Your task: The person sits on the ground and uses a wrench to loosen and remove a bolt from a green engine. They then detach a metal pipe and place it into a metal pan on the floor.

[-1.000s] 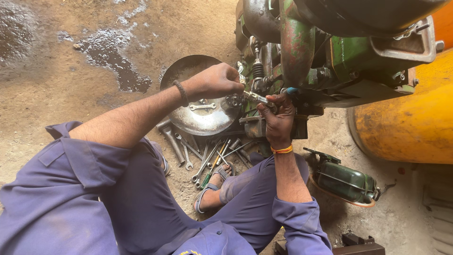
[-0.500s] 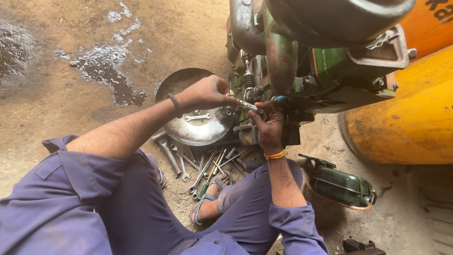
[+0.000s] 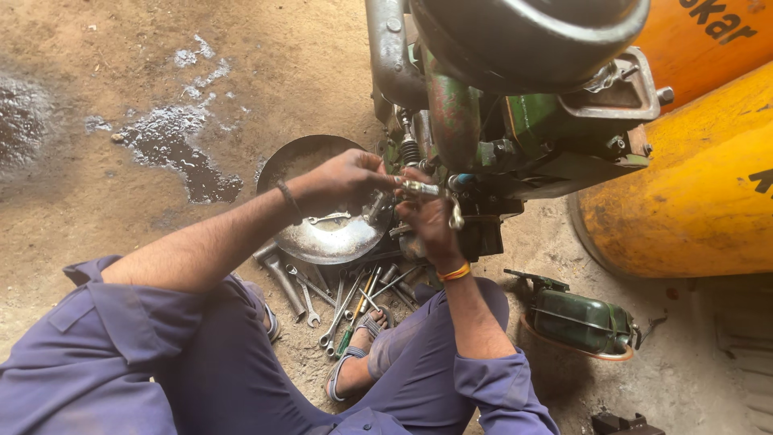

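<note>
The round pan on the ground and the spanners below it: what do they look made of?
Round shallow pan: apparently bare metal, shiny silvery inside with bright glare, darker and grimy at its far rim. Loose spanners: likely steel, dull grey with worn, dirty surfaces.

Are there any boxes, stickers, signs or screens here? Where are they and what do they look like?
No boxes, packages or screens show.
Yellow-orange tank: on the right beside the green engine, big and rounded, with dark painted lettering partly cut off at the top right edge and at the right edge.
Nothing else with a label: the left hand and right hand hold a small metal part that bears no marking.
</note>
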A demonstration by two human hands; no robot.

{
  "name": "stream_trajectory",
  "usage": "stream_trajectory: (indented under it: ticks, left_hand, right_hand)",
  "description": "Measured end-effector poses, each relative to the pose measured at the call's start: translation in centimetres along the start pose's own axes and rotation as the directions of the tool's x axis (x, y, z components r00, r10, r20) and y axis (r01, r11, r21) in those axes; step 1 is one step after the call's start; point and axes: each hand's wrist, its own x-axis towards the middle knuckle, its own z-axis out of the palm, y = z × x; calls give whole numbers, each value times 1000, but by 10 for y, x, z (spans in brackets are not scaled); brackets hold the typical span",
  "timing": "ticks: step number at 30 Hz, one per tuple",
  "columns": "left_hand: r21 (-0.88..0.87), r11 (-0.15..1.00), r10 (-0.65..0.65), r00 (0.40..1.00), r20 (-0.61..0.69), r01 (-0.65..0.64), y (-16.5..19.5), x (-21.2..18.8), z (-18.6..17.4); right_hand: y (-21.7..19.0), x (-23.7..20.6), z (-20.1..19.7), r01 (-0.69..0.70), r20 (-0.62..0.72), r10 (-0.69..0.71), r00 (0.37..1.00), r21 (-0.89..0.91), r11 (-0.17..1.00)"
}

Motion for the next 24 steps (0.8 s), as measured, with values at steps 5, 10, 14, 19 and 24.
stream_trajectory:
  ticks: [5, 10, 14, 19, 24]
  left_hand:
    - [154, 988, 37, 999, -38, -31, 1, 1, 10]
    - [272, 959, 96, 994, -44, -81, -2, 6, 12]
    - [314, 940, 168, 983, -72, -137, 0, 9, 3]
    - [275, 956, 134, 984, -119, -97, 2, 9, -12]
    - [281, 954, 135, 987, -83, -106, -2, 11, -12]
  right_hand:
    - [36, -6, -4, -109, -60, 102, 993, -136, 985]
    - [46, -9, -6, -130, -145, 97, 985, -237, 963]
    - [39, -2, 1, 24, -152, -33, 988, -65, 998]
    - [21, -1, -8, 78, -325, 31, 945, 317, 945]
    - [20, 1, -10, 66, -384, 40, 922, 258, 964]
